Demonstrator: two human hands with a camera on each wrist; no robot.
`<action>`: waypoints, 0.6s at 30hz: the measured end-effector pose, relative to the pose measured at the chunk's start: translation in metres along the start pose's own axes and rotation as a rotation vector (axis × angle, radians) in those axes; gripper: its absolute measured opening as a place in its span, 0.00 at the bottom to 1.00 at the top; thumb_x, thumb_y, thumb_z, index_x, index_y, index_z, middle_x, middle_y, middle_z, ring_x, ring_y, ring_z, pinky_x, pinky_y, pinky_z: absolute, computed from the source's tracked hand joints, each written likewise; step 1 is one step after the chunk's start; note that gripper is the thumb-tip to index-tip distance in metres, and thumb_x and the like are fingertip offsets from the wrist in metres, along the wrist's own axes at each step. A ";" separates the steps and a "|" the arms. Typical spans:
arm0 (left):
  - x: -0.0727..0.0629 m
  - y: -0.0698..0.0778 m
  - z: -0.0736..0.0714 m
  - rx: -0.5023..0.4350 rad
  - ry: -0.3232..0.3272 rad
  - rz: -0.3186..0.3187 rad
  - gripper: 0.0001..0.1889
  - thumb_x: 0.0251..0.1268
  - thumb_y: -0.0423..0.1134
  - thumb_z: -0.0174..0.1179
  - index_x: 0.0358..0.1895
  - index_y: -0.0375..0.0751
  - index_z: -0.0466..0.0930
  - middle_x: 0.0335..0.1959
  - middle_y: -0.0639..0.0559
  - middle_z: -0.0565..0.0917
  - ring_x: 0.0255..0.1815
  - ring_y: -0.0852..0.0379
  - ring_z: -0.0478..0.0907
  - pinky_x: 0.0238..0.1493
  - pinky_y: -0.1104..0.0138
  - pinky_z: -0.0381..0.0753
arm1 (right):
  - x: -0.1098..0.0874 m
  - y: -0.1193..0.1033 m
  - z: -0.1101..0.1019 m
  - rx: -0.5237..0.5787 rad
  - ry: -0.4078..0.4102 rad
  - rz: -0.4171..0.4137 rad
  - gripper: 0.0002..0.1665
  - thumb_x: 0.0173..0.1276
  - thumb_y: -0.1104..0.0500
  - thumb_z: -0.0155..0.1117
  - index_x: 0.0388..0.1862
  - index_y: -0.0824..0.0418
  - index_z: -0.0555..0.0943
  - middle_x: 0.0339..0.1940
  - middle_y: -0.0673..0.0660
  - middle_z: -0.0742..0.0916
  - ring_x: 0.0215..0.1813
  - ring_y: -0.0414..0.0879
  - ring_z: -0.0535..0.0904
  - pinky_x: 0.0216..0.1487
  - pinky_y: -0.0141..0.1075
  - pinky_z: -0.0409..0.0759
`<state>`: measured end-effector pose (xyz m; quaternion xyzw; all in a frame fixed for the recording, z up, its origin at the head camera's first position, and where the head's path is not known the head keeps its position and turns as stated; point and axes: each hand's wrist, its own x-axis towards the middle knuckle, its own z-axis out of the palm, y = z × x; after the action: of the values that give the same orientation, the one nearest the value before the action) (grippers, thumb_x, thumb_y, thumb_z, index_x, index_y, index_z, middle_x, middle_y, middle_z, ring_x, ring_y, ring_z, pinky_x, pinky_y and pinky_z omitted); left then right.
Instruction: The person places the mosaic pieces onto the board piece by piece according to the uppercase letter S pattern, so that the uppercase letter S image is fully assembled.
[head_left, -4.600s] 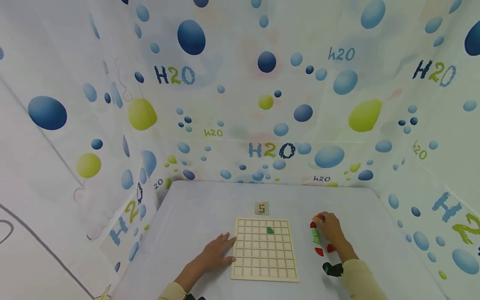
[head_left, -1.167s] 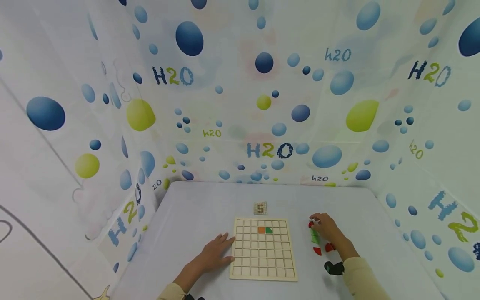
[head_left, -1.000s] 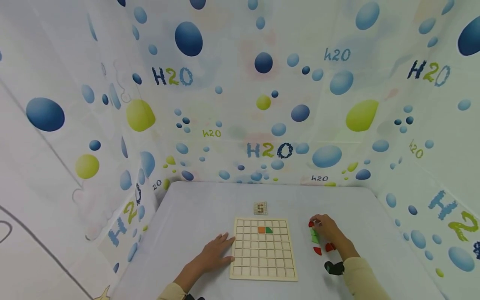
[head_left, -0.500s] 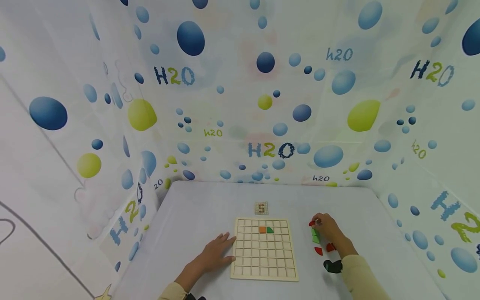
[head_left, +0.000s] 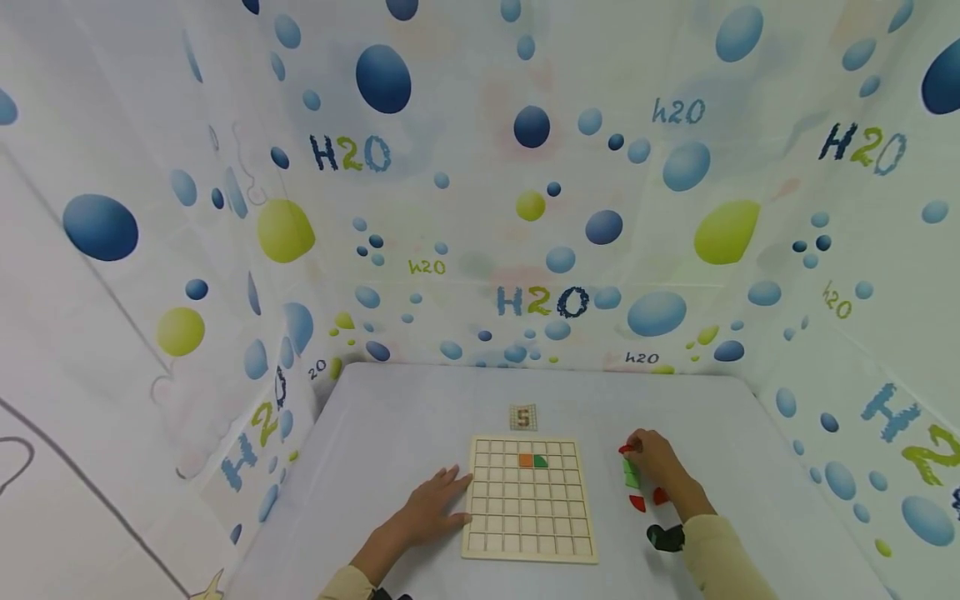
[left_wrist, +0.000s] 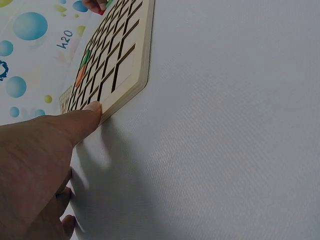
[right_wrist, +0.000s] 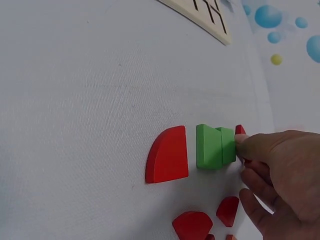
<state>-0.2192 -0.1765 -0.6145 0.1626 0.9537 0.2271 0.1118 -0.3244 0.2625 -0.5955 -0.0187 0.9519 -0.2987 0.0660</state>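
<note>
In the head view, my left hand (head_left: 431, 506) lies with spread fingers at the left edge of a wooden grid board (head_left: 530, 559); its thumb rests on the rim in the left wrist view. An orange square tile (head_left: 526, 460) and a green quarter-round tile (head_left: 540, 461) sit side by side in the board's second row. Right of the board, my right hand (head_left: 657, 461) pinches a red tile (right_wrist: 240, 129) between thumb and fingers, partly hidden by them. Next to it lie two light green tiles (right_wrist: 209, 146) and a red quarter-round tile (right_wrist: 169, 156).
More red tiles (right_wrist: 193, 224) lie under the right hand, and an orange bit (right_wrist: 230, 237) shows at the frame's edge. A small card (head_left: 522, 417) with a grid pattern lies behind the board. The white table (head_left: 420, 400) meets a bubble-printed curtain (head_left: 465, 208).
The orange tile, earlier at my right hand, now sits in the board left of the green one. My right hand has since taken hold of the red tile, now tilted. The left hand stays put.
</note>
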 end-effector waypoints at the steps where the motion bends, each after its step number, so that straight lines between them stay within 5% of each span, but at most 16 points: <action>1: 0.000 0.000 0.000 0.001 -0.001 -0.001 0.39 0.72 0.60 0.64 0.80 0.46 0.68 0.83 0.35 0.63 0.83 0.30 0.59 0.77 0.33 0.61 | 0.000 0.000 0.000 -0.003 0.002 -0.004 0.14 0.73 0.66 0.70 0.53 0.71 0.80 0.45 0.63 0.83 0.46 0.53 0.79 0.57 0.52 0.86; 10: 0.001 -0.001 0.001 0.014 0.002 0.002 0.39 0.72 0.60 0.64 0.80 0.46 0.68 0.82 0.35 0.64 0.82 0.30 0.60 0.77 0.33 0.62 | 0.005 -0.003 0.014 0.017 0.052 -0.143 0.11 0.68 0.66 0.72 0.44 0.71 0.82 0.38 0.61 0.84 0.42 0.52 0.80 0.48 0.49 0.84; 18: -0.001 0.003 -0.001 0.029 0.018 0.032 0.38 0.73 0.57 0.65 0.79 0.42 0.68 0.81 0.33 0.65 0.81 0.29 0.61 0.76 0.34 0.64 | 0.006 -0.055 0.034 0.067 0.015 -0.149 0.10 0.69 0.66 0.73 0.45 0.69 0.83 0.37 0.58 0.82 0.41 0.50 0.77 0.46 0.44 0.82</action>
<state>-0.2175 -0.1747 -0.6117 0.1775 0.9551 0.2164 0.0970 -0.3261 0.1977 -0.5920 -0.0851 0.9378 -0.3346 0.0368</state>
